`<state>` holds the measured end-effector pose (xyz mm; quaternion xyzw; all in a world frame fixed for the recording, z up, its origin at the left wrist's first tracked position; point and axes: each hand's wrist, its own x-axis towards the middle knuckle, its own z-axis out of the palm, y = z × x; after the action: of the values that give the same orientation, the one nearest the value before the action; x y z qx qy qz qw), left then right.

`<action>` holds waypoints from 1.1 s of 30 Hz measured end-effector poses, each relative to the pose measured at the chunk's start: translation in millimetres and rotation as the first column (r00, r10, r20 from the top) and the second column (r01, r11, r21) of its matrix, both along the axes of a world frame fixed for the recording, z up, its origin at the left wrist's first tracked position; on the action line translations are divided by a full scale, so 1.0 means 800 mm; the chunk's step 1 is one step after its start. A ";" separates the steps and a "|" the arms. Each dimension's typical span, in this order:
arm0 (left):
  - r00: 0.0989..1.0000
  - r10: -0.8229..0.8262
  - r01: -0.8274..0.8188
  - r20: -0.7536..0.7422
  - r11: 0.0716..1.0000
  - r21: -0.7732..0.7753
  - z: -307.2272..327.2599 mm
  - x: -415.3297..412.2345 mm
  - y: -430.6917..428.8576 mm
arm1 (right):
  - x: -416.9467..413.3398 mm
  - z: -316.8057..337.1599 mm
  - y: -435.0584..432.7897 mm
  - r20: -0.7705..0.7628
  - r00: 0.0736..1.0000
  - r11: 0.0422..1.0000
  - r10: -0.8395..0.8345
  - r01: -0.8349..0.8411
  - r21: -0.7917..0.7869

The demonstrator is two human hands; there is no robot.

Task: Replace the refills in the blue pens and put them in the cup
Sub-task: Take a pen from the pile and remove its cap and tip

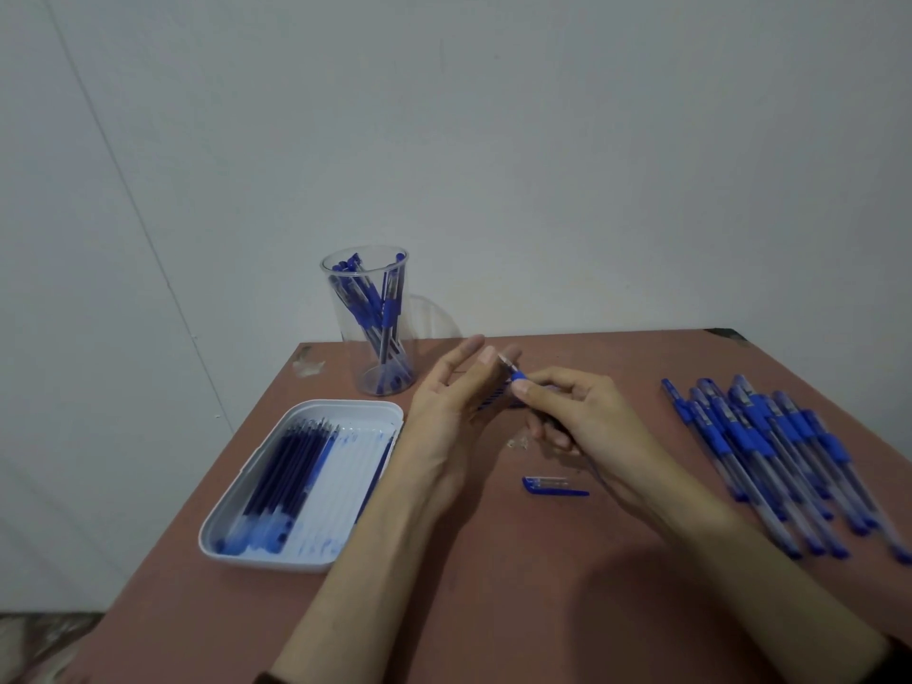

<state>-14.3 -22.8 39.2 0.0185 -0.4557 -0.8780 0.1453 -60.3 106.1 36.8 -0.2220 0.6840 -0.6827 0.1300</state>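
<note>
Right hand (577, 412) curls round a blue pen (515, 375) above table centre, thumb and forefinger pinching it. Left hand (451, 404): fingers extended, close together at the pen's tip; pinch cannot be confirmed. Cap (555, 487) lies nearer. Cup (367, 328) far left; pen pile (779, 451) right.

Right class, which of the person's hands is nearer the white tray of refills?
Left. The left hand sits just right of the white tray; the right hand, gripping a pen, is farther right, beyond the left hand.
</note>
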 end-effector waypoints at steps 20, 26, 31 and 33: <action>0.973 0.222 -0.185 0.063 0.913 -0.364 -0.011 -0.002 -0.003 | -0.009 -0.003 0.012 -0.468 0.880 0.942 -0.081 0.222 0.253; 0.948 0.307 -0.243 0.087 0.872 -0.424 -0.014 -0.006 -0.003 | -0.011 -0.005 0.016 -0.644 0.760 0.870 -0.080 0.368 0.326; 0.920 0.379 -0.310 0.100 0.861 -0.403 -0.013 -0.006 -0.013 | -0.014 -0.001 0.020 -0.681 0.724 0.802 -0.113 0.471 0.367; 0.920 0.378 -0.308 0.100 0.858 -0.412 -0.013 -0.005 -0.013 | -0.015 0.000 0.021 -0.670 0.732 0.778 -0.121 0.489 0.394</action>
<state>-18.5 -33.3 28.8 0.1485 -0.6207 -0.7248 0.2597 -72.4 123.0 36.7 -0.2619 0.8808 -0.3606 -0.1599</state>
